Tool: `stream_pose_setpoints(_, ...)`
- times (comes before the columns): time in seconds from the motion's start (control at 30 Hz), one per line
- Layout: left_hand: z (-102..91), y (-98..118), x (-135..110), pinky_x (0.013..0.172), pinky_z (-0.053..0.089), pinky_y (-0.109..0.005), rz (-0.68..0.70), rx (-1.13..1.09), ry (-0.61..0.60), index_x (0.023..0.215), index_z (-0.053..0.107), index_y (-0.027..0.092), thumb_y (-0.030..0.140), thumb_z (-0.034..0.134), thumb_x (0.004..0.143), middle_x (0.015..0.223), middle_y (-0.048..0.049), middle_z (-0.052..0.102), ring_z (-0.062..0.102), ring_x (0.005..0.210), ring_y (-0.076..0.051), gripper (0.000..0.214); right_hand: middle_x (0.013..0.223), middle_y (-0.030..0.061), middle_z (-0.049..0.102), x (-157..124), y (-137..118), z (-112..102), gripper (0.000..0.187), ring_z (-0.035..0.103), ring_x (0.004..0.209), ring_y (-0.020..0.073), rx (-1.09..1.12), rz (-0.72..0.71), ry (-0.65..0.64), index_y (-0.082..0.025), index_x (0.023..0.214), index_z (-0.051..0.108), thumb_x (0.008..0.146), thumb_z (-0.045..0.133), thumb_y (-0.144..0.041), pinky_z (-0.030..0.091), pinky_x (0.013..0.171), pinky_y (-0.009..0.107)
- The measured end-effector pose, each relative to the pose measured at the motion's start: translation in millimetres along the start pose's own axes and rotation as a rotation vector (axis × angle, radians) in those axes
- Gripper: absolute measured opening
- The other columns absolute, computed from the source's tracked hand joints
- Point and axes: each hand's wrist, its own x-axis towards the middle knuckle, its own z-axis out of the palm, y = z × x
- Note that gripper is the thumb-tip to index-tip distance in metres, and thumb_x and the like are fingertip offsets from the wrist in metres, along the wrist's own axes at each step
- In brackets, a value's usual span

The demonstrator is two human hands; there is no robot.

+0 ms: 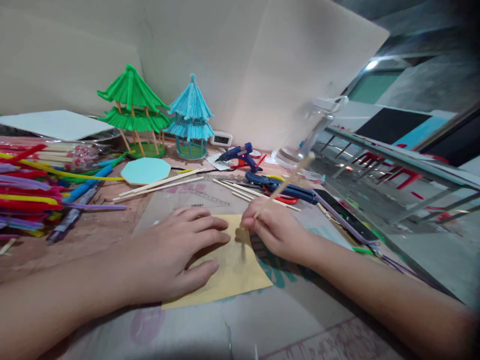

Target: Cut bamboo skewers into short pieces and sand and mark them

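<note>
My left hand (176, 250) lies flat with fingers stretched out on a tan sheet of sandpaper (234, 275) on the table. My right hand (275, 230) is pinched round a thin wooden stick (288, 182) that slants up to the right, its lower end pressed on the sheet near the left fingertips. A clear triangular ruler (195, 200) lies just beyond the hands.
A green pagoda model (133, 110) and a blue one (190, 120) stand at the back. Coloured pipe cleaners (26, 185) pile at the left. A blue glue gun (240, 155), loose wooden sticks (161, 184), pliers (285, 187), a phone (343, 215) and a light-blue octagon (145, 170) lie around.
</note>
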Motion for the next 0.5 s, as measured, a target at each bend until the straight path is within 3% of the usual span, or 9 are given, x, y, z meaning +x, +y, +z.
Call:
stream_pose_setpoints(0.1, -1.1, 1.5, 0.9, 0.112, 0.034, -0.052, -0.009, -0.012, -0.005, 0.131, 0.061, 0.029, 0.036, 0.056, 0.092, 0.143, -0.0011, 0.059, 0.046, 0.133, -0.030, 0.040, 0.083, 0.0055, 0.069, -0.1, -3.0, -0.3, 0.022, 0.060, 0.080, 0.0181, 0.071, -0.034, -0.083, -0.018, 0.086, 0.060, 0.098, 0.042, -0.015, 0.047, 0.079, 0.032)
stream_pose_setpoints(0.23, -3.5, 4.8, 1.3, 0.112, 0.036, -0.051, -0.033, -0.045, -0.009, 0.131, 0.061, 0.029, 0.035, 0.058, 0.091, 0.141, -0.0011, 0.060, 0.047, 0.131, -0.029, 0.041, 0.081, 0.0054, 0.067, 0.3, -7.3, 0.8, 0.022, 0.058, 0.077, 0.0174, 0.044, 0.001, 0.003, -0.018, 0.084, 0.059, 0.098, 0.043, -0.015, 0.045, 0.073, 0.030)
stream_pose_setpoints(0.33, -5.6, 7.2, 1.4, 0.113, 0.036, -0.048, -0.035, -0.084, -0.013, 0.132, 0.061, 0.030, 0.032, 0.060, 0.090, 0.140, 0.0011, 0.060, 0.047, 0.130, -0.027, 0.042, 0.085, 0.0048, 0.068, -0.2, -8.8, 2.3, 0.021, 0.059, 0.082, 0.0177, 0.098, -0.020, -0.058, -0.019, 0.086, 0.060, 0.096, 0.043, -0.012, 0.045, 0.078, 0.030)
stream_pose_setpoints(0.5, -8.4, 9.5, 1.8, 0.111, 0.038, -0.048, -0.047, -0.106, -0.005, 0.129, 0.062, 0.029, 0.030, 0.061, 0.088, 0.137, -0.0005, 0.061, 0.050, 0.126, -0.027, 0.041, 0.081, 0.0043, 0.064, -2.8, -5.5, 3.3, 0.020, 0.057, 0.078, 0.0170, 0.072, -0.018, 0.001, -0.019, 0.086, 0.059, 0.094, 0.044, -0.009, 0.044, 0.074, 0.030)
